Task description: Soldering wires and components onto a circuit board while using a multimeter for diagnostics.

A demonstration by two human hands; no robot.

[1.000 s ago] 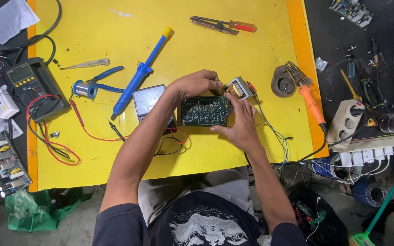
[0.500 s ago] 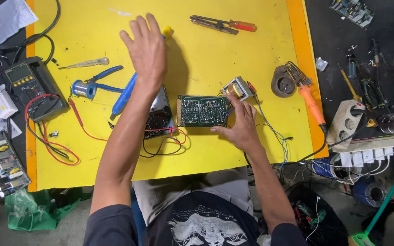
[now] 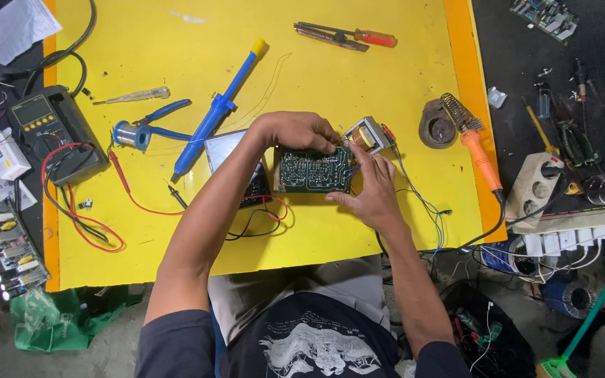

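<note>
A green circuit board (image 3: pixel 311 170) lies solder side up on the yellow table (image 3: pixel 358 77), wired to a small transformer (image 3: pixel 365 134) at its upper right. My left hand (image 3: pixel 297 131) rests on the board's top edge, fingers curled over it. My right hand (image 3: pixel 370 187) holds the board's right edge, fingertips near the transformer. Red and black wires (image 3: pixel 264 217) trail from under the board. A grey flat box (image 3: pixel 227 148) lies partly hidden beneath my left forearm.
A blue desoldering pump (image 3: pixel 217 112), blue pliers with a solder spool (image 3: pixel 141 129), a tester screwdriver (image 3: pixel 133 96) and a multimeter (image 3: pixel 54 129) lie to the left. An orange soldering iron (image 3: pixel 477 150) on its stand sits right; a power strip (image 3: pixel 568 234) beyond. Red-handled pliers (image 3: pixel 344 33) lie at the far edge.
My left hand, raised open over the table half a second ago, has come back down onto the board's top edge. My right hand stayed on the board's right side.
</note>
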